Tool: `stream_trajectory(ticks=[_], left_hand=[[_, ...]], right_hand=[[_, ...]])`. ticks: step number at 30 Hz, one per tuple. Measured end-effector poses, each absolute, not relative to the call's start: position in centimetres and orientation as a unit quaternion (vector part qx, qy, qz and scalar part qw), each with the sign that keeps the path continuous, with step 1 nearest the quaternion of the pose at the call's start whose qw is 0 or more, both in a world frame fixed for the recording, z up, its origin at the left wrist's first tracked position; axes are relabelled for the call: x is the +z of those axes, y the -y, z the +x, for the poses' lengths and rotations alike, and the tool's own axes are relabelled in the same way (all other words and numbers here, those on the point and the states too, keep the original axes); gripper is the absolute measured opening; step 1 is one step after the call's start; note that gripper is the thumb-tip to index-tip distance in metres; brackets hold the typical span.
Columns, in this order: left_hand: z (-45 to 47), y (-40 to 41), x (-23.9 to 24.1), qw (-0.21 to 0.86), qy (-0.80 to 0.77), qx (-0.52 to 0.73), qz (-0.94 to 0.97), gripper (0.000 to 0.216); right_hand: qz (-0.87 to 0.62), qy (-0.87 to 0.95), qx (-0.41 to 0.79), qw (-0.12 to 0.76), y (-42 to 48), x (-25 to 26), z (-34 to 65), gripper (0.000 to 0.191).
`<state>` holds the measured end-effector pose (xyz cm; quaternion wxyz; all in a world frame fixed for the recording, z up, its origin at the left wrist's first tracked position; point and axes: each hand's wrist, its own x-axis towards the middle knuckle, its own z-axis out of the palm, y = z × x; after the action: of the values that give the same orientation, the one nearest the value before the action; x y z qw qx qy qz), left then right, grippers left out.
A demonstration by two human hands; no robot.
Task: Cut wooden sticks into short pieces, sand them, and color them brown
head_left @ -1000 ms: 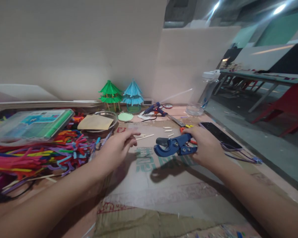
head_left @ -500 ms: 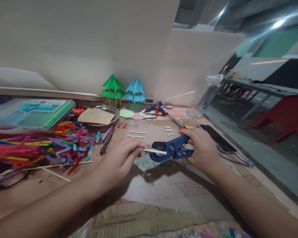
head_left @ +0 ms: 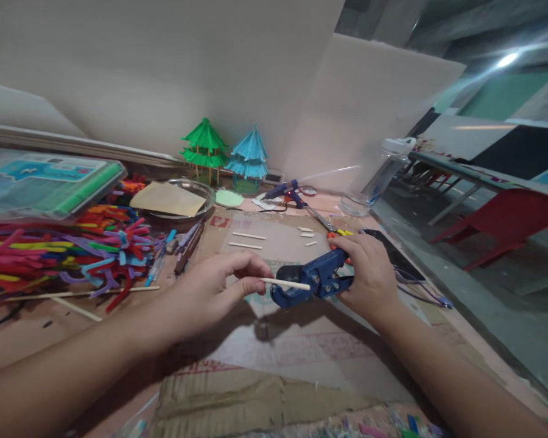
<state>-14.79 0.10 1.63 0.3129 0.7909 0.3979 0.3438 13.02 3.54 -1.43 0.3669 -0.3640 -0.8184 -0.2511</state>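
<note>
My left hand (head_left: 214, 292) pinches a thin white stick (head_left: 285, 283) between thumb and fingers and holds it level, its free end lying in the jaw of a blue cutter (head_left: 308, 281). My right hand (head_left: 368, 274) is wrapped round the cutter's handles, above a sheet of cardboard (head_left: 274, 340). Several short cut white sticks (head_left: 249, 236) lie on the cardboard beyond the hands.
A heap of coloured pipe cleaners (head_left: 68, 249) and a plastic box (head_left: 45, 182) lie at the left. Behind are a glass bowl (head_left: 182, 204), green (head_left: 204, 146) and blue paper pagodas (head_left: 249, 155), a glue gun (head_left: 285, 191), a water bottle (head_left: 379, 176) and a phone (head_left: 393, 255).
My left hand picked a white stick off the cardboard and brought it into the cutter's jaw. My right hand kept hold of the cutter and drew slightly nearer.
</note>
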Motion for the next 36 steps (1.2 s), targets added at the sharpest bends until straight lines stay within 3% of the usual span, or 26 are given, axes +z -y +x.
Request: stream_trajectory(ticks=[9, 21, 31, 36], left_hand=[[-14.6, -0.2, 1.7, 0.282, -0.357, 0.378, 0.807, 0.018], [-14.1, 0.2, 2.5, 0.357, -0.327, 0.33, 0.811, 0.018], [-13.6, 1.4, 2.5, 0.389, -0.331, 0.323, 0.797, 0.019], [-13.5, 1.5, 3.1, 0.389, -0.312, 0.314, 0.808, 0.019]], right_hand=[[-0.366, 0.822, -0.257, 0.352, -3.4, -1.5, 12.5, 0.045], [-0.342, 0.814, -0.281, 0.375, -2.7, -0.9, 12.4, 0.043], [-0.317, 0.813, -0.338, 0.353, -1.8, 0.2, 12.6, 0.018], [-0.33, 0.795, -0.346, 0.372, -1.3, 0.8, 12.5, 0.019]])
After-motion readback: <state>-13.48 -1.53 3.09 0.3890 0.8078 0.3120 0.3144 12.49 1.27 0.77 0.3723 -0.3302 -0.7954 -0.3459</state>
